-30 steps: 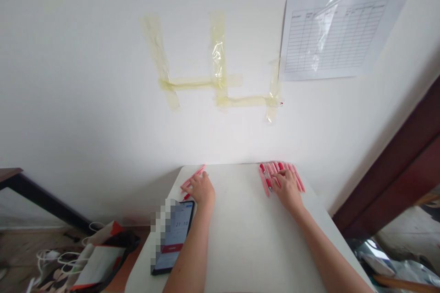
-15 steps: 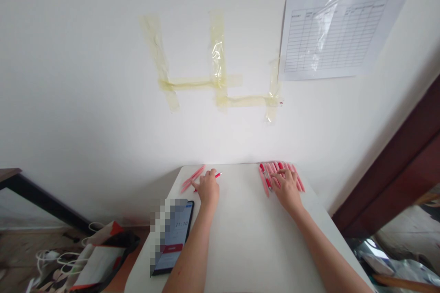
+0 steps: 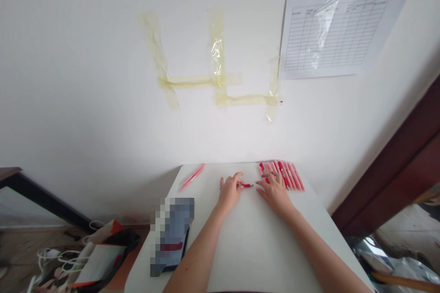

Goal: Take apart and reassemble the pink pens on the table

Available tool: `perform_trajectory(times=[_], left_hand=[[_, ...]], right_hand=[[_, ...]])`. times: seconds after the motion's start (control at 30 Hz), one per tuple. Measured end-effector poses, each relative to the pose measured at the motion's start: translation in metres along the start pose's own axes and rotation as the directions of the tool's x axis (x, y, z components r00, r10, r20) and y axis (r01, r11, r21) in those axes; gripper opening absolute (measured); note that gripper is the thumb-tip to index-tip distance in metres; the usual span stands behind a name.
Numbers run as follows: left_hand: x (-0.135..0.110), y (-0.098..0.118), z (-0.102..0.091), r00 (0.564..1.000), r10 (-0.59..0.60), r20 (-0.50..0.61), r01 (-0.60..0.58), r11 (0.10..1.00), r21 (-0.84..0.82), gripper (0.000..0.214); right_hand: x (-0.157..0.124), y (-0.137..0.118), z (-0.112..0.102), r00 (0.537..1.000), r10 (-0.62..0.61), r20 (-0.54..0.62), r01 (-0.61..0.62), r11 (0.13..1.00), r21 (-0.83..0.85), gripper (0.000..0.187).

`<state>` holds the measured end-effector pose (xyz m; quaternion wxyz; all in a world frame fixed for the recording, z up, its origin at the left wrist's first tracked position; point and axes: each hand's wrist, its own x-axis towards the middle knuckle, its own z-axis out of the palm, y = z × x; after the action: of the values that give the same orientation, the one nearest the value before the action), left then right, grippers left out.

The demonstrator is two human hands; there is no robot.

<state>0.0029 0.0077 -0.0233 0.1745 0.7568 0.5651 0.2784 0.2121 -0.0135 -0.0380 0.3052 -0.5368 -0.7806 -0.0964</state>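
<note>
On the flat-topped table [image 3: 254, 242], I see slim plastic pens [image 3: 282, 176] in a row far right, a pair [image 3: 191, 177] far left, one pen [image 3: 244, 185] between left hand [image 3: 229, 193] and right hand [image 3: 275, 192].

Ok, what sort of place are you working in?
Probably a room in a home or small office, set up as a makeshift workspace: a small white table against a plain wall, a ruled sheet on that wall, and a paper bag and cables on the floor.
</note>
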Motion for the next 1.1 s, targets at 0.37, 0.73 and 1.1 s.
perform_trajectory(times=[0.37, 0.73, 1.1], left_hand=[[0.001, -0.003, 0.000, 0.997, 0.071, 0.009, -0.071, 0.997, -0.038, 0.053], [0.006, -0.012, -0.006, 0.991, 0.103, -0.081, -0.101, 0.994, 0.034, 0.034], [0.003, -0.005, -0.004, 0.997, 0.076, -0.011, -0.075, 0.997, 0.035, 0.005]], right_hand=[[0.000, -0.006, 0.011, 1.000, -0.027, 0.001, 0.027, 1.000, 0.003, 0.021], [0.005, -0.007, 0.005, 0.998, 0.008, -0.066, -0.008, 1.000, 0.002, 0.017], [0.005, -0.012, 0.011, 0.999, -0.027, -0.034, 0.028, 0.999, 0.028, 0.013]])
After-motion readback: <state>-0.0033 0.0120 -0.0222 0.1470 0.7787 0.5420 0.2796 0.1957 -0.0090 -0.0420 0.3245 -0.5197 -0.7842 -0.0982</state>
